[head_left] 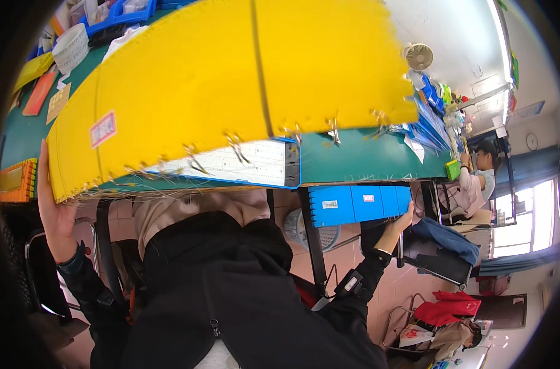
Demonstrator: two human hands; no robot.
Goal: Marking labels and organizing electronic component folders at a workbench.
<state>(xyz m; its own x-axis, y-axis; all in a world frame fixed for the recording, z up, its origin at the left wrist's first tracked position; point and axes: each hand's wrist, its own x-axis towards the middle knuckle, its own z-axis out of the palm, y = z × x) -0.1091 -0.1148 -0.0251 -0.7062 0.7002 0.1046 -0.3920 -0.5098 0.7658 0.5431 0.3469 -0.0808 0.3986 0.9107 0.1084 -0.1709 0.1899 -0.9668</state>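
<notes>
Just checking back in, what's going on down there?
The person's left hand is at the lower left corner of a large yellow panel with loose wires along its near edge. The right hand holds a smaller blue panel by its right end, near the green table's edge.

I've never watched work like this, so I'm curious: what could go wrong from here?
The blue panel, held at one end by the right hand beyond the table's near edge, could drop if that grip slips. The yellow panel, with only the left hand seen on it, at one end, might tip or slide. The loose wires along its near edge could snag.
</notes>
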